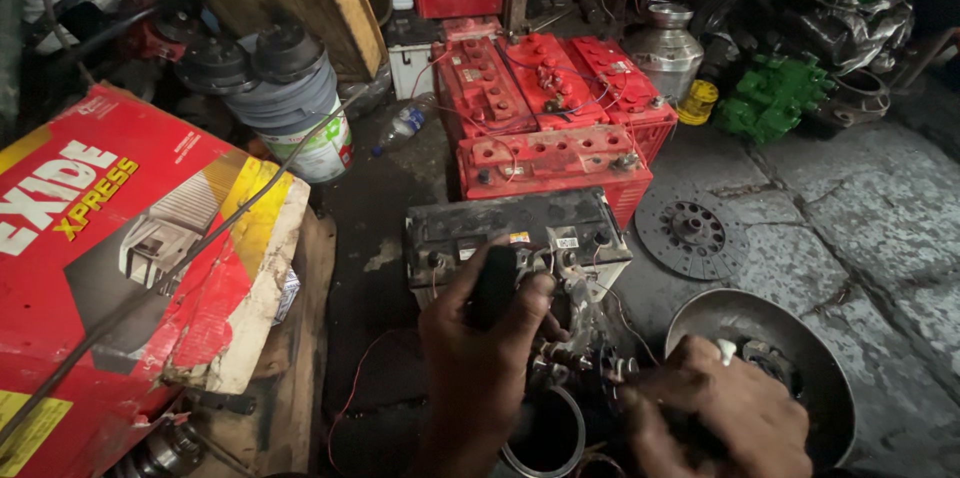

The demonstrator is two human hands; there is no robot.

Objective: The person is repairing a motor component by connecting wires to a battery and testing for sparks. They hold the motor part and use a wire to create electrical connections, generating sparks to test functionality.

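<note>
The left hand (pixel 480 338) is closed around a black tool handle (pixel 494 285) over a metal part with wires (pixel 575 343), which lies in front of the black battery (pixel 515 233). The right hand (pixel 720 413) clasps the part's side. The part appears rigid, heavy and greasy, with fragile wires; it is best gripped by its body.

A torn red and yellow cardboard box (pixel 120 248) lay at left, red batteries (pixel 548 113) crowded the middle, a round clutch plate (pixel 693 231) rested on stone slabs (pixel 870 228), and green, possibly engine, parts (pixel 775 96) sat behind.
</note>
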